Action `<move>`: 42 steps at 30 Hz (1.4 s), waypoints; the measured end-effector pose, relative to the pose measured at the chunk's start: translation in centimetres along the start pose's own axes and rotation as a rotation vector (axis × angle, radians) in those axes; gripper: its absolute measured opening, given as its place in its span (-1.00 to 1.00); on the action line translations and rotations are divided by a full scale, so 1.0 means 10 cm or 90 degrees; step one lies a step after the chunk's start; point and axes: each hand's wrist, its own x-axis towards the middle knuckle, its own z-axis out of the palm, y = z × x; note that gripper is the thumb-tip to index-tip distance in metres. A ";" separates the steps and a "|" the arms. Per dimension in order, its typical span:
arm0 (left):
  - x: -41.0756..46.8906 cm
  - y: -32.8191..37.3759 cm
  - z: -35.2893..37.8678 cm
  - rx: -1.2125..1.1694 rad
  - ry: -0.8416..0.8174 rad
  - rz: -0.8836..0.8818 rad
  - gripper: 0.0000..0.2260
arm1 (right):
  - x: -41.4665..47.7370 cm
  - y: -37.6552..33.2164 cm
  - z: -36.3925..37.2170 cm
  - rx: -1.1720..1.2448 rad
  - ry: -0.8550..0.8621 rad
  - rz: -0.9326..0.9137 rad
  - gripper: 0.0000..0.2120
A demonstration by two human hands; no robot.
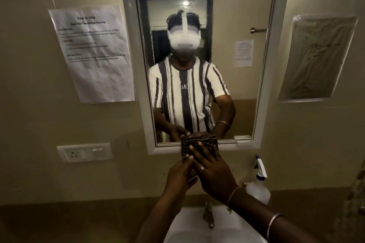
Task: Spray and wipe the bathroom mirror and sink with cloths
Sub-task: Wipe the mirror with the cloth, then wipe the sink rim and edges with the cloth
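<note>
Both hands are meeting on the dark cloth point(198, 142) at the lower edge of the mirror point(240, 89), above the white sink point(189, 231). The right hand point(212, 172) is lying flat on it with straight, spread fingers; the left hand point(177, 178) is pinching its lower edge. The cloth is looking thick, woven and folded, and the glass smooth, with wet drops near the top. Probably even pressure and overlapping strokes are leaving fewest streaks. The plastic spray bottle point(259, 190) is standing beside the sink.

Right hand point(211, 171) flat on dark cloth point(199, 143) at mirror point(237, 65) bottom edge; left hand point(180, 175) holds its lower end.
</note>
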 end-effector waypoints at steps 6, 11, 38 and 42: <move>-0.01 -0.19 -0.02 -0.058 0.023 -0.016 -0.77 | -0.25 -0.16 0.09 0.050 -0.014 0.033 -0.34; -0.13 -0.40 -0.10 -0.021 0.021 -0.029 -0.76 | -0.51 -0.42 0.10 0.139 -0.034 0.091 -0.26; -0.17 -1.99 -1.29 0.003 0.118 -0.236 -0.78 | -1.43 -1.56 1.00 1.036 -0.075 1.072 -0.67; -0.01 -2.19 -1.45 0.053 0.131 -0.252 -0.71 | -1.52 -1.58 1.31 0.998 -0.024 1.110 -0.50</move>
